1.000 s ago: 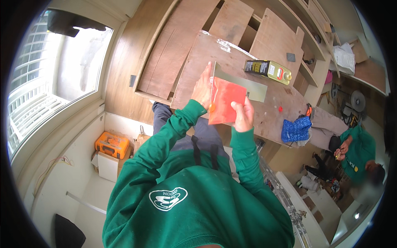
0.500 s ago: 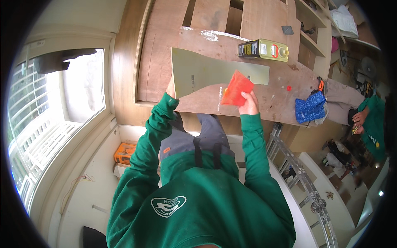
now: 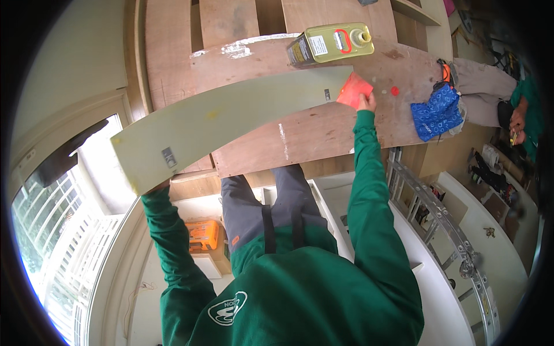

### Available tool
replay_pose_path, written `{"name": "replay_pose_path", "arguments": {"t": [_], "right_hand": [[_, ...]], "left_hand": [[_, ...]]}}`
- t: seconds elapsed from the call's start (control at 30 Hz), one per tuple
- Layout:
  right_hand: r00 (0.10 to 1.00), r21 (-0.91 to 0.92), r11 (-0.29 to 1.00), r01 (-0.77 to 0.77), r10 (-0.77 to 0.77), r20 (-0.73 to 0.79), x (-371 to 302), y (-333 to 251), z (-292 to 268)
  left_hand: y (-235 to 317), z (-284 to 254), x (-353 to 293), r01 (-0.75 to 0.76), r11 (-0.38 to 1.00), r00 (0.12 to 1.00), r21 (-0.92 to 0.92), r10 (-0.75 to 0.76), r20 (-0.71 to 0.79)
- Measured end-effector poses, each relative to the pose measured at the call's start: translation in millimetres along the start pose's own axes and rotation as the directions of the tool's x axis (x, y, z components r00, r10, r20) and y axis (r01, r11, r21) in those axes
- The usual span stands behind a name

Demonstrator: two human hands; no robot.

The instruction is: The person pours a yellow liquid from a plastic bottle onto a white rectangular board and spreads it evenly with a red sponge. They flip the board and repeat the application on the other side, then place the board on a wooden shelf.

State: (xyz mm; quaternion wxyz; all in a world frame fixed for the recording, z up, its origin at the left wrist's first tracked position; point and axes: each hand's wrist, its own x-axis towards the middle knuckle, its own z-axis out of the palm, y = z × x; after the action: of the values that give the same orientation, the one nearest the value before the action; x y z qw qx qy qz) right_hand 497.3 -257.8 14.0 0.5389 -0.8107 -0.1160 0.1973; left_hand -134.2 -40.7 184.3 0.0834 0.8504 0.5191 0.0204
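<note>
A long, curved grey-green panel (image 3: 213,115) slants across the workbench, its left end lifted and reaching past the bench edge toward the window. My left hand (image 3: 159,186) grips that end at its lower corner; the fingers are mostly hidden under the panel. At the panel's far right end, my right hand (image 3: 367,102) is closed on a flat red piece that looks like a folded cloth (image 3: 352,90) and lies over the tip. A yellow-green metal can (image 3: 340,43) with a red handle lies just beyond the panel.
The reddish-brown wooden workbench (image 3: 259,147) has open slots on its far side. A blue bag (image 3: 437,112) and a red cap (image 3: 395,90) are on its right. A ladder (image 3: 444,236) stands at right, near a co-worker's hand (image 3: 517,121). An orange case (image 3: 203,235) sits below.
My left hand has moved left and nearer, turning the panel and bringing its wide end toward me. My right hand has brought the red cloth to the panel's right tip.
</note>
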Motion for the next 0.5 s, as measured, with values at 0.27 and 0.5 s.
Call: {"name": "replay_pose_path", "arguments": {"t": [0.27, 0.5], "right_hand": [[0.969, -0.712, 0.665, 0.225, -0.232, 0.089, 53.9, 5.8, 1.6], [0.987, -0.835, 0.528, 0.154, -0.129, 0.1, 24.1, -27.5, 12.4]], "left_hand": [[-19.8, 24.4, -25.5, 0.233, 0.164, 0.94, -0.958, -0.292, 0.179], [-4.6, 22.1, -3.8, 0.239, -0.319, 0.913, -0.917, -0.248, 0.324]]}}
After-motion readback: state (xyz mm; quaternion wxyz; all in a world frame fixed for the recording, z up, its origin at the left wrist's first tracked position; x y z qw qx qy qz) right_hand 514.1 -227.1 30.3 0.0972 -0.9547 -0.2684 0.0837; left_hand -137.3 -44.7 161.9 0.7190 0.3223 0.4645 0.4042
